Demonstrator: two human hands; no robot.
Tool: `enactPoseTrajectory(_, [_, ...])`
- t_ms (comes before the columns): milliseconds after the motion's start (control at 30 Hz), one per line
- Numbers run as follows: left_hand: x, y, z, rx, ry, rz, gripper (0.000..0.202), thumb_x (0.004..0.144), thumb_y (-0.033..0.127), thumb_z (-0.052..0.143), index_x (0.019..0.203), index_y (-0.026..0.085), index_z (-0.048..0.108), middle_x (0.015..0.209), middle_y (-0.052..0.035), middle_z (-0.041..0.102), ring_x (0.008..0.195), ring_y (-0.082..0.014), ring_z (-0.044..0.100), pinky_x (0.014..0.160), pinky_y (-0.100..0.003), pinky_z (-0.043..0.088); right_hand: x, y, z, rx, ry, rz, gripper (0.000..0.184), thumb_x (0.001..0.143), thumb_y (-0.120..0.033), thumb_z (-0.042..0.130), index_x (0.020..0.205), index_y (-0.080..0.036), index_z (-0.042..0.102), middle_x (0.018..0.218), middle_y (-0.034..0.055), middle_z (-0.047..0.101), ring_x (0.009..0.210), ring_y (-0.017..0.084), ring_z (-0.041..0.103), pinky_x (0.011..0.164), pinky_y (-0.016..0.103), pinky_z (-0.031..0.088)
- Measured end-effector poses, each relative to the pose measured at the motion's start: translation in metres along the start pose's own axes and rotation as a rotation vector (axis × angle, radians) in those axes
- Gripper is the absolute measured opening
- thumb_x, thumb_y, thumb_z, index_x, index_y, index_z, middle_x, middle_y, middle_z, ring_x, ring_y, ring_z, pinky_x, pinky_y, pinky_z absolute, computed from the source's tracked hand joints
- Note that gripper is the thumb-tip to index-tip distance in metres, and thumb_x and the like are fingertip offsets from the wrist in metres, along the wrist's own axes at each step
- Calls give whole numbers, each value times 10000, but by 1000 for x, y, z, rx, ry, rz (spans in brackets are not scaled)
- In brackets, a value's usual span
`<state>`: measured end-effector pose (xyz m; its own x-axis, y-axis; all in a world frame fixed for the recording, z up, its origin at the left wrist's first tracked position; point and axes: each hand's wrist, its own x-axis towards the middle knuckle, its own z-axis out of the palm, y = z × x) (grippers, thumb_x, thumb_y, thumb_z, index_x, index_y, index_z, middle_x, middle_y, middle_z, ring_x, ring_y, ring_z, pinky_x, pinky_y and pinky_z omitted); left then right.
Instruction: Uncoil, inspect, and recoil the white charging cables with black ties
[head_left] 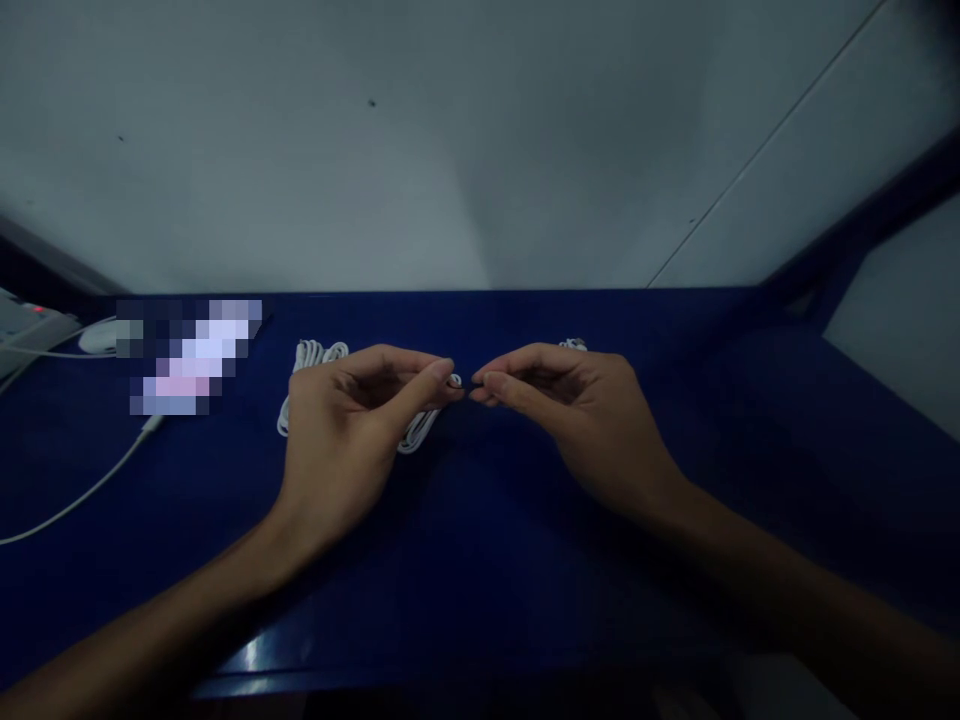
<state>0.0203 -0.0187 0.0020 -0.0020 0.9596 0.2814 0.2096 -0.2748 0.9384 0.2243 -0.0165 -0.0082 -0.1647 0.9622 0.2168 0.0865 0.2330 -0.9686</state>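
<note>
Above a dark blue desk, the left hand pinches a coiled white cable; the right hand's fingertips also pinch, their contents too small to tell.

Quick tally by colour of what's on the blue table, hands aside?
White, 4: cable bundle behind the left hand, small piece behind the right hand, loose cable, mouse-like thing.
Grey, 1: device at the left edge.
Total: 5, on the table.
</note>
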Motion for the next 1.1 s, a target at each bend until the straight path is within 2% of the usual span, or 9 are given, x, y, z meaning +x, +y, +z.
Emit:
enactPoseTrajectory(200, [0, -3, -3, 135, -40, 33, 90, 974, 346, 844, 940, 272, 879, 878, -10, 870, 817, -224, 840, 769, -331, 687, 2, 2, -4, -56, -35, 1, 138, 1019, -356, 786, 1016, -231, 845, 972, 32, 834, 948, 206, 795, 897, 362, 651])
enactPoseTrajectory(300, [4, -5, -7, 320, -25, 105, 140, 1016, 392, 788, 1006, 283, 875, 876, -2, 855, 781, -213, 806, 739, -340, 633, 4, 5, -8, -151, -14, -3, 149, 1033, -354, 766, 1014, -222, 831, 964, 32, 823, 892, 184, 772, 795, 316, 629])
enactPoseTrajectory(400, [7, -7, -10, 592, -8, 250, 209, 1029, 433, 752, 1006, 247, 845, 851, -29, 817, 721, -234, 749, 683, -378, 566, 8, 8, -13, -264, 15, 57, 179, 1049, -362, 733, 1011, -207, 814, 916, 37, 814, 782, 168, 752, 632, 277, 577])
enactPoseTrajectory(500, [5, -12, -11, 824, -96, 301, 310, 1022, 502, 722, 1004, 196, 769, 877, -87, 765, 714, -272, 697, 631, -401, 509, 11, 12, -17, -378, -20, 152, 224, 1075, -359, 684, 989, -187, 800, 812, 34, 799, 634, 149, 726, 517, 262, 518])
enactPoseTrajectory(633, [-1, -20, -10, 1028, -270, 161, 404, 1004, 540, 714, 1067, 143, 675, 982, -169, 719, 816, -350, 710, 656, -439, 506, 11, 15, -19, -450, -76, 236, 235, 1080, -311, 651, 949, -171, 786, 717, 21, 788, 478, 120, 674, 443, 250, 485])
enactPoseTrajectory(733, [-2, -27, -12, 1028, -311, 148, 272, 1032, 439, 689, 1031, 171, 645, 1014, -156, 711, 823, -329, 707, 675, -434, 517, 11, 16, -20, -499, -84, 215, 278, 1079, -296, 636, 864, -174, 763, 542, -15, 705, 378, 114, 603, 406, 248, 459])
enactPoseTrajectory(800, [-1, -33, -15, 972, -308, 161, 208, 1051, 399, 662, 992, 201, 639, 1009, -130, 720, 802, -299, 704, 670, -416, 520, 11, 16, -21, -538, -67, 195, 295, 1078, -279, 623, 831, -181, 751, 513, -23, 684, 366, 122, 600, 409, 258, 466])
enactPoseTrajectory(967, [2, -39, -19, 833, -292, 140, 223, 1059, 414, 662, 948, 220, 670, 968, -113, 749, 783, -284, 710, 652, -398, 526, 14, 12, -22, -662, 24, 93, 241, 1089, -253, 596, 942, -186, 775, 666, -5, 754, 455, 147, 658, 532, 324, 531])
enactPoseTrajectory(1100, [2, -32, -16, 723, -271, 98, 207, 1064, 427, 664, 1016, 227, 691, 948, -99, 778, 788, -282, 729, 636, -379, 528, 13, 6, -20, -615, 51, -44, 223, 1116, -273, 571, 1092, -202, 781, 770, -4, 768, 531, 145, 655, 584, 333, 517])
